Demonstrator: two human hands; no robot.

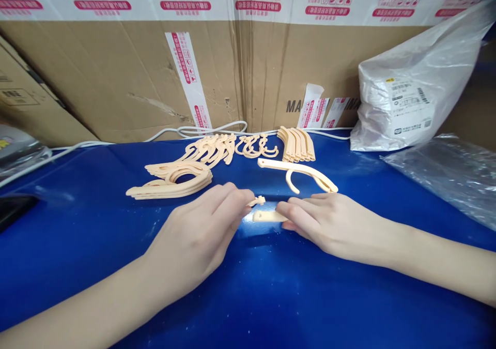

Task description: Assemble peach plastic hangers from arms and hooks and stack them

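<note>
Blue tabletop (248,302); bar (272,216) between right fingers (297,213)

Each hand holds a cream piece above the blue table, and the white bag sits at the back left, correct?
Wrong side: the head view shows the white bag at the back right. The left hand and right hand do each hold a cream piece above the blue table.

Far carton (267,70): black "MA", remainder partly taped over. White tape (220,14), across top: pink-red Chinese lettering, handling icons. Label (411,108) on plastic bag (445,64), right: barcode, square code, illegible small print.
</note>
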